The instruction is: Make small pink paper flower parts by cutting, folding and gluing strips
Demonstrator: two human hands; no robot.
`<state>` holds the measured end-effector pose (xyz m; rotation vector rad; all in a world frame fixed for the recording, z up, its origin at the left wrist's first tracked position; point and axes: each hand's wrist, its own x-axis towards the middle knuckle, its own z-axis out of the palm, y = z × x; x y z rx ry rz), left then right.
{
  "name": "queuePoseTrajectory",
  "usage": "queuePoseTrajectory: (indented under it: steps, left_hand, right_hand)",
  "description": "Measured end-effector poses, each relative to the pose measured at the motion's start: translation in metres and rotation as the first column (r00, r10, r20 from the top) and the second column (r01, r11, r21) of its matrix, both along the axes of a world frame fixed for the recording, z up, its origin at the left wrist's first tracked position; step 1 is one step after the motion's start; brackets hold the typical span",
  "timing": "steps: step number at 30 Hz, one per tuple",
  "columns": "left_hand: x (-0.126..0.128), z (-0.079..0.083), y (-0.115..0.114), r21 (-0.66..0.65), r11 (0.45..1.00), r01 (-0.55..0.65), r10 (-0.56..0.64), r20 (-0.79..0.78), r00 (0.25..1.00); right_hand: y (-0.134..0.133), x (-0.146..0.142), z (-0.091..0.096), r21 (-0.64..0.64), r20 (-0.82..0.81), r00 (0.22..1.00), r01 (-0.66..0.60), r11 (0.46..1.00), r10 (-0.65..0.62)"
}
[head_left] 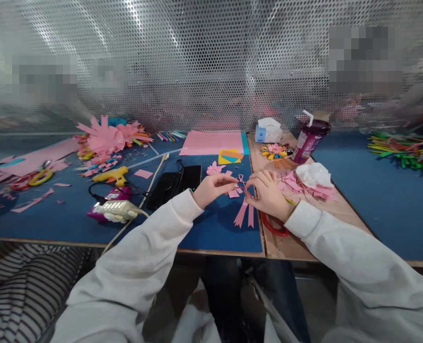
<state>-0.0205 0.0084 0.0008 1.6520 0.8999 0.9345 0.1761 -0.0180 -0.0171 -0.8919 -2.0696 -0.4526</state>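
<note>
Over the blue mat, my left hand (214, 189) and my right hand (268, 193) meet, fingertips pinched on a thin pink paper strip (240, 178) bent into small loops. The fingers partly cover it. Just below lie two pink paper ribbon tails (244, 216) with notched ends, close to my right fingers. A pink paper flower (215, 168) rests behind my left hand among small pink pieces. Red-handled scissors (276, 226) are partly hidden beneath my right hand and wrist.
A phone (191, 178), a yellow glue gun (113, 176), a power strip (116, 209) and its cord lie left. Pink sheets (211, 143) are behind. A purple cup with a straw (307, 142), a tissue box (267, 131) and paper scraps (290, 182) stand right.
</note>
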Motion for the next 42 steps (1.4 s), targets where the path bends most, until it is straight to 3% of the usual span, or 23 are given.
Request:
queuePoseTrajectory:
  steps: [42]
  left_hand:
    - [0.001, 0.0012, -0.0012, -0.054, 0.997, 0.046, -0.045, 0.016, 0.999]
  right_hand:
    - [0.0018, 0.0002, -0.0016, 0.008, 0.032, 0.999, -0.018, 1.0, 0.017]
